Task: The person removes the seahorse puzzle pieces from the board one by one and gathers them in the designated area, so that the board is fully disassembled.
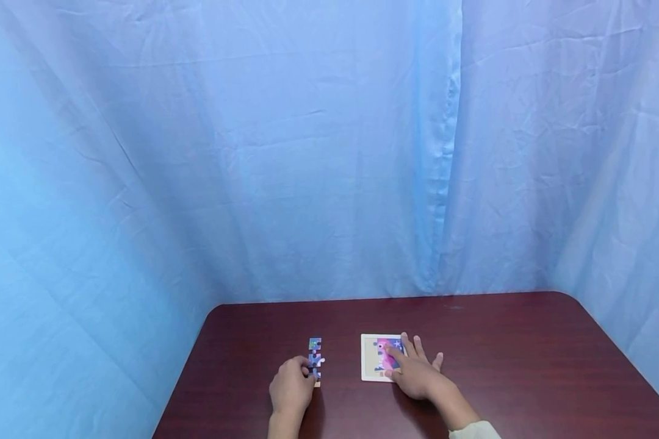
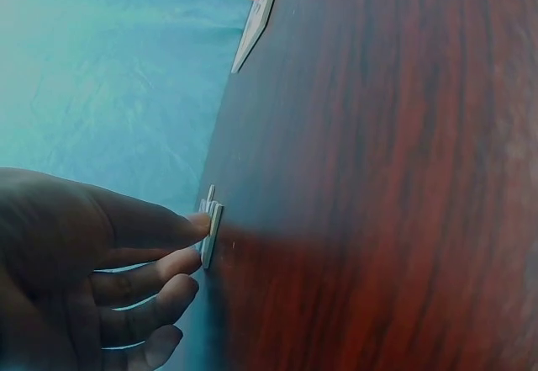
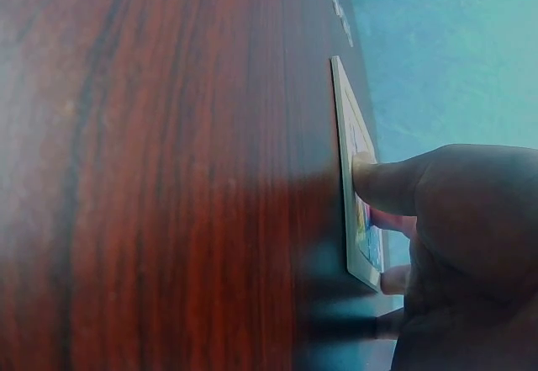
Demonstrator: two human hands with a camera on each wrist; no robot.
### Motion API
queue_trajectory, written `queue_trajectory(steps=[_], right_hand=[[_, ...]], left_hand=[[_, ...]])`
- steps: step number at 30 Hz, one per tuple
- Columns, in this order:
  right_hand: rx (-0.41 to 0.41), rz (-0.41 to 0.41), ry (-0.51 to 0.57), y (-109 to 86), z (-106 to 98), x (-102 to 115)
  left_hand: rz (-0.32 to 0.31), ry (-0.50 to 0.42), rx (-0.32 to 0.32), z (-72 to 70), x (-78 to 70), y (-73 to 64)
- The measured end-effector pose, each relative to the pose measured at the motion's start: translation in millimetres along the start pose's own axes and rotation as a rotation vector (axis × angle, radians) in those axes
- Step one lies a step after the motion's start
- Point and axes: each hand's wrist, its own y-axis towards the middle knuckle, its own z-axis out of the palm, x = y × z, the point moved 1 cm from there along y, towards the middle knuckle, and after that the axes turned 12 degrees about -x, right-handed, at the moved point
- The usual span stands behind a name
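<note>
A column of jigsaw pieces (image 1: 315, 343), mostly blue, lies on the table to the left of a square puzzle tray. My left hand (image 1: 292, 384) is at the lower part of this column, pinching a puzzle piece (image 2: 215, 230) between thumb and index finger. The white-rimmed puzzle tray (image 1: 365, 366) has a pink and blue picture (image 1: 387, 361) filling its right side, with bare backing on the left. Over it, my right hand (image 1: 417, 373) rests with fingers spread; thumb and index finger touch the picture, and other fingertips lie along the tray's right edge.
The dark red-brown wooden table (image 1: 505, 353) has rounded far corners. Light blue curtains (image 1: 318, 158) hang behind it and along both sides. A strip of table lies between the loose pieces and the tray.
</note>
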Motion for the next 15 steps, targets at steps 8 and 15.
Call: queue_trajectory(steps=[8,15], right_hand=[[0.031,0.008,0.003,-4.8,-8.7,10.1],[0.064,0.006,0.004,-6.1,-15.9,12.6]], left_hand=[[0.0,-0.006,-0.03,0.6,-0.3,-2.2],[0.082,-0.06,-0.078,3.3,-8.7,-4.8]])
